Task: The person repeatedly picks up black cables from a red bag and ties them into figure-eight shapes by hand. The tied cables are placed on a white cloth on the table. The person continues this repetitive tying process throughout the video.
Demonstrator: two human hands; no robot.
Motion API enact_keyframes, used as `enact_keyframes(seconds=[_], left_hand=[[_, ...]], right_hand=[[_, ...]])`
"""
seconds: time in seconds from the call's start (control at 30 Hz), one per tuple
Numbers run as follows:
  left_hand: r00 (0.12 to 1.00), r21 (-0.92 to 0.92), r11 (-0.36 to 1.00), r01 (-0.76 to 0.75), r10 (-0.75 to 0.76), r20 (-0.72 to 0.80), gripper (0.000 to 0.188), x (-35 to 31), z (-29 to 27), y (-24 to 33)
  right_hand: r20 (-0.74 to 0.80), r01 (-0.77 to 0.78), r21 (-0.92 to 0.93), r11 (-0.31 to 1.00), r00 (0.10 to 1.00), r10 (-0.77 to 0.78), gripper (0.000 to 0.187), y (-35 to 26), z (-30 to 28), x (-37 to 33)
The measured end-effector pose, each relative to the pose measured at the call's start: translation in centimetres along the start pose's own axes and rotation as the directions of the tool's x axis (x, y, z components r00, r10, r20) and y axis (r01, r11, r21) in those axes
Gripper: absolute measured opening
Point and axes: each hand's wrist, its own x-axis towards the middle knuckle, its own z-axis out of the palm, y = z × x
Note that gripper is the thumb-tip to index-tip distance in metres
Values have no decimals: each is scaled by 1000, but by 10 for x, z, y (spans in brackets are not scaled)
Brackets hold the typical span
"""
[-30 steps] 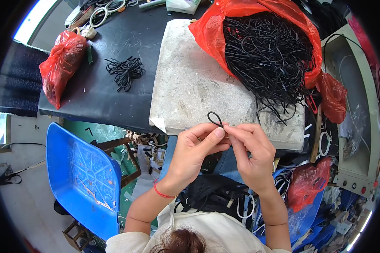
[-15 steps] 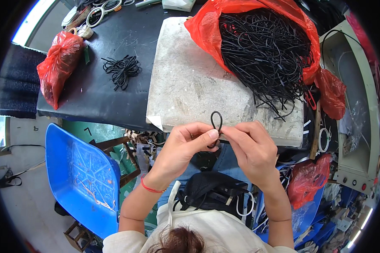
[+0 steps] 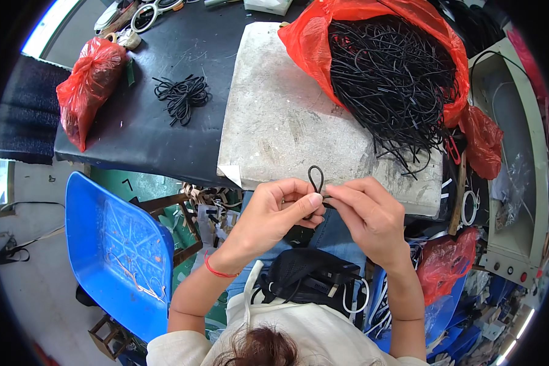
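Observation:
A thin black cord [image 3: 315, 175] stands up as a small loop above my fingers, near the front edge of the grey-white board. My left hand [image 3: 287, 207] pinches it between thumb and fingers, the other fingers curled beneath. Just to the right, my right hand [image 3: 370, 210] is closed in a pinch on a short end of the same cord. Part of the cord is hidden behind the fingers. Beyond my hands, a red plastic bag [image 3: 305, 43] lies open on the board with a tangled heap of black cords [image 3: 390, 79] spilling out.
A bundle of black cords [image 3: 182, 97] and a tied red bag [image 3: 91, 85] rest on the black tabletop [image 3: 158, 146]. The pale board [image 3: 274, 122] lies under the open bag. A blue plastic tub [image 3: 79, 244] is at lower left, and a beige metal cabinet [image 3: 518, 232] stands at right.
The cord loop has become narrower and tilts to the left. My right hand has shifted slightly right, drawing a cord end away from the left hand. The view has moved a little.

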Motion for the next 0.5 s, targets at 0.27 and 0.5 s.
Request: enact_keyframes(seconds=[0.27,0.5], left_hand=[[991,286,950,-124,135,-20,18,0,-2,-13],[984,319,943,-96,138,-115,18,-1,-1,-13]], right_hand=[[75,74,-113,991,995,-66,28,2,1,-2],[50,74,-203,976,997,-65,26,0,7,-8]])
